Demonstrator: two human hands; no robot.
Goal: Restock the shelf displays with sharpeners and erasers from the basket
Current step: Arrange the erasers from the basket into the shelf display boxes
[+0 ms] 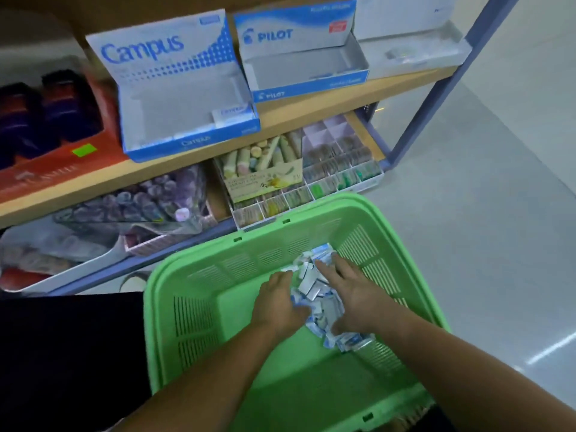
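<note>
Left hand (278, 302) and right hand (358, 296) half-hide blurred erasers (309, 286) — perhaps gripping.

The basket (162, 285) is smooth green plastic with a slight sheen. The erasers (314, 291) have glossy white-and-blue wrappers. The display boxes (174, 104) are printed cardboard, matt grey inside. The shelf board (280, 116) is matt and wood-coloured, the shelf post (436, 88) painted blue-grey, and the floor (483, 213) smooth and glossy.

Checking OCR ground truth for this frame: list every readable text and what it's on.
"Campus": Campus box lid
"Campus": Campus box front lip
"PILOT": Pilot box lid
"PILOT": Pilot box front lip
Too blurred to read: print on the red box, the label of the chalk box, wrappers of the erasers.
</note>
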